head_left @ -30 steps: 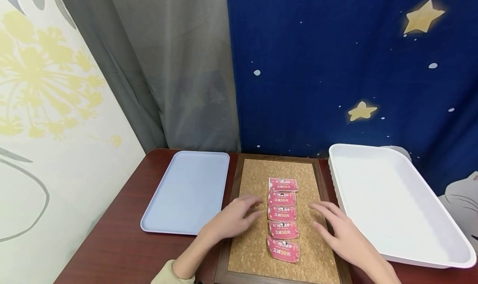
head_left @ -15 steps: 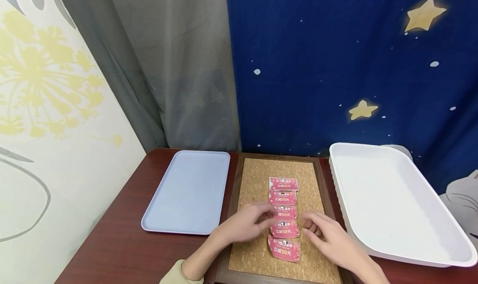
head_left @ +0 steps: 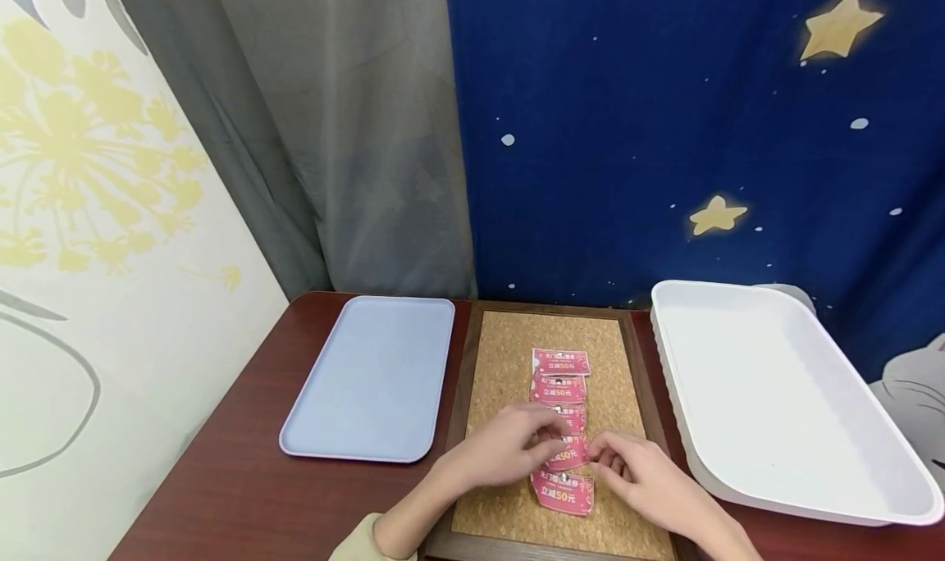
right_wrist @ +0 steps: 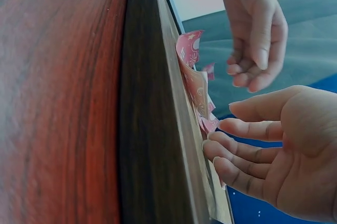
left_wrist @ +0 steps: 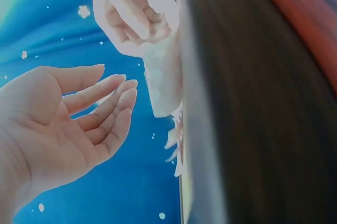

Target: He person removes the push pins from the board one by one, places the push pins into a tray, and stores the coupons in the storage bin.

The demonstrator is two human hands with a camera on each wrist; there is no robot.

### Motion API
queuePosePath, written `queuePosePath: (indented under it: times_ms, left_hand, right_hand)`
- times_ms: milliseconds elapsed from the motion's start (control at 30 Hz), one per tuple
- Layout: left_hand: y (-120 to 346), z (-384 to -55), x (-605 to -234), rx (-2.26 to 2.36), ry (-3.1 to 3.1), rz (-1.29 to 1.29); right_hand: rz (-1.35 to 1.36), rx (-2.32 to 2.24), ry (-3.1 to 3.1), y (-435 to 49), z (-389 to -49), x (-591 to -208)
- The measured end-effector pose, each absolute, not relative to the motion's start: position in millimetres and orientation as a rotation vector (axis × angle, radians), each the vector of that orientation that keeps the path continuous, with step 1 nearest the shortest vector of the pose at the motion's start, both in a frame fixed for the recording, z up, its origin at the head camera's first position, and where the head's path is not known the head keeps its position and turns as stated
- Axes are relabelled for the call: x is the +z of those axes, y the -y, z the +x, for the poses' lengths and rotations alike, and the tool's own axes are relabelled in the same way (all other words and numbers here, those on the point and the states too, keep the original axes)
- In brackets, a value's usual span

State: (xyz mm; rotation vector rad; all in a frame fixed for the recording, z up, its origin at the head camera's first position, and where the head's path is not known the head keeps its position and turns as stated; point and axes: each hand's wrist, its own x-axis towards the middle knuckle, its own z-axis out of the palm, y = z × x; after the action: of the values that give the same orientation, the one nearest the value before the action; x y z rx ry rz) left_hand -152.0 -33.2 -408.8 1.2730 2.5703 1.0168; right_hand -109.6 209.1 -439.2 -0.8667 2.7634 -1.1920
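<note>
Five-odd pink coupons make a vertical column on a framed cork board (head_left: 509,339), several in number, each with a small pin near its top; the lowest coupon (head_left: 563,495) is slightly askew. My left hand (head_left: 502,450) hovers over the left part of the middle coupons, fingers loosely bent and partly hiding them. At the right edge of the second coupon from the bottom (head_left: 568,454) are the fingertips of my right hand (head_left: 642,479). Thumb and index finger stand apart in the right wrist view, where coupon edges (right_wrist: 198,90) curl up from the board. Neither hand grips anything.
A pale blue tray (head_left: 369,380) lies left of the board, and a deep white tray (head_left: 775,397) stands to its right. All rest on a dark red wooden table (head_left: 221,471). Grey and blue star-patterned curtains (head_left: 591,175) hang behind the table.
Both hands have moved inward from the board's sides toward the coupons. The left hand now overlaps the middle ones, and the right hand has moved left and slightly down. The coupons keep their places.
</note>
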Motion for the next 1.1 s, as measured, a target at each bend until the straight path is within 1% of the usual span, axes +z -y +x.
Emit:
queuePosePath:
  times_ms: [300,533,767,1100]
  left_hand:
    - [17,-149,-414,0.905,-2.405,1.389]
    - [15,-147,-418,0.793,-2.403,1.305]
    - [15,-146,-417,0.759,-2.401,1.291]
    - [15,-145,-416,0.619,-2.505,1.161]
  right_hand:
    - [-0.87,-1.201,-2.679,-207,-112,-443]
    - [-0.878,-1.205,-2.636,-207,-112,-444]
    - [-0.859,-1.214,-2.621,-206,-110,-442]
    - [-0.738,-1.284,-2.6,-201,-108,-442]
